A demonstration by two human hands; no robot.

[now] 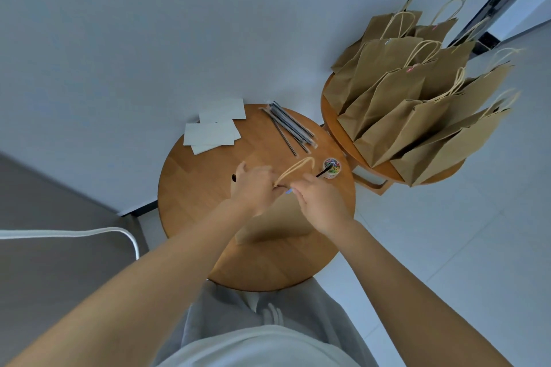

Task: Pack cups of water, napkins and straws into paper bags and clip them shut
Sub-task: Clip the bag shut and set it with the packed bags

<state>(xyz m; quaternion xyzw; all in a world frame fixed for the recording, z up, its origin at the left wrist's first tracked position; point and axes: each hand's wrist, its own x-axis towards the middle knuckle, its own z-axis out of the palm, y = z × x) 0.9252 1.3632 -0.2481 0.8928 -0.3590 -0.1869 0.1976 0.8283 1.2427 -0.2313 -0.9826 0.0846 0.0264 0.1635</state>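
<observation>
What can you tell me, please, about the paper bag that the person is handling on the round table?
The paper bag is plain brown kraft paper with a twisted paper-cord handle looping up from its top. It lies on the round wooden table, its top pointing away from the person. The left hand and right hand both pinch its top edge, where a small blue clip shows. A black straw pokes out beside the right hand.

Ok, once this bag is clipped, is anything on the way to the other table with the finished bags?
Only the clip tub, which stands at the table's right edge between the bag and the second table. That table is crowded with finished bags, so free space looks scarce.
</observation>
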